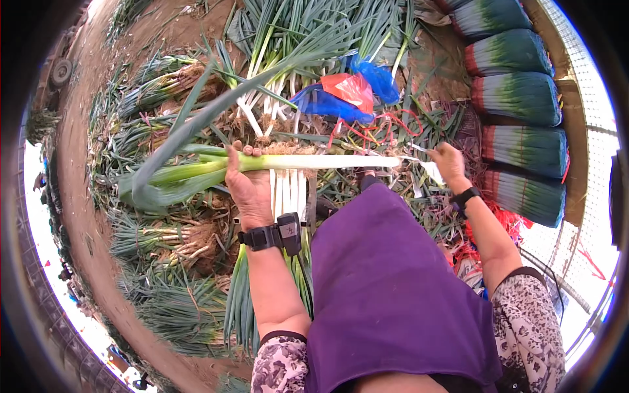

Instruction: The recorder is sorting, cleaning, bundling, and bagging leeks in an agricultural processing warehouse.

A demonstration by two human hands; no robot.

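Note:
A long leek [327, 161] lies level in front of me, with its white stalk and root end to the right and its green leaves bent over to the left. My left hand [251, 193] is closed around the stalk where green turns to white. Just past the root end, my right hand [449, 167] is closed on a thin whitish strip [429, 171]; whether the strip is peeled skin or something else I cannot tell. Under the held leek, several white leek stalks [287, 190] lie side by side, leaves toward me.
Loose leeks [295, 39] are heaped at the far side, with blue and red plastic bags [350, 95] beside them. More leek bundles [177, 308] lie on the left. Tied leek bundles [521, 98] are stacked along the right. Red string [386, 128] and trimmings litter the ground. A purple apron [393, 281] covers my lap.

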